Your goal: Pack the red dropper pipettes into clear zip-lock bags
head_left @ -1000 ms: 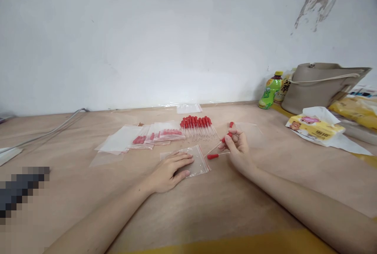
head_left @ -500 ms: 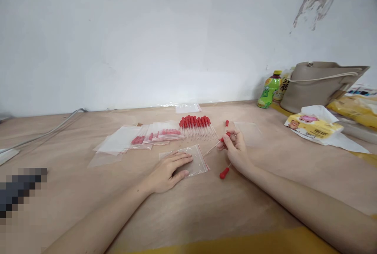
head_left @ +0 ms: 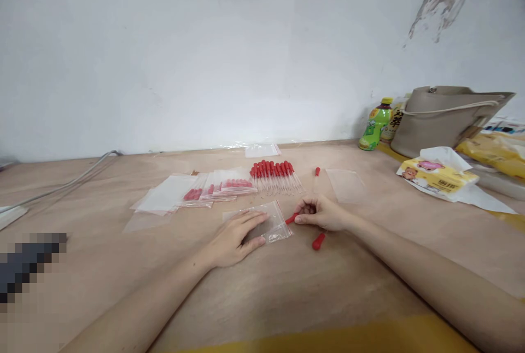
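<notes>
My left hand [head_left: 240, 237] lies flat with fingers spread on a clear zip bag [head_left: 275, 223], holding it against the table. Between the fingertips of my right hand [head_left: 318, 213] is a dropper [head_left: 291, 218], gripped at its red rubber bulb. Its stem points left into the bag's red-edged mouth; how deep is hard to see. A second dropper [head_left: 318, 241] shows its red bulb just below my right hand; its stem is hidden, so I cannot tell whether the hand holds it. Beyond the hand lies another dropper [head_left: 317, 171]. Several droppers [head_left: 273, 170] lie in a row behind the bag.
Zip bags holding red-bulbed droppers [head_left: 238, 184] overlap left of the row, beside flat bags [head_left: 162, 197]. Another clear bag [head_left: 345, 184] lies to the right. A green bottle [head_left: 375, 126], a beige handbag [head_left: 441, 123] and a tissue pack [head_left: 437, 174] stand right. A cable [head_left: 88, 168] runs left.
My right hand has moved left and down, bringing the dropper's bulb up to the bag's mouth. The lower dropper's bulb has shifted slightly right. My left hand stays on the bag.
</notes>
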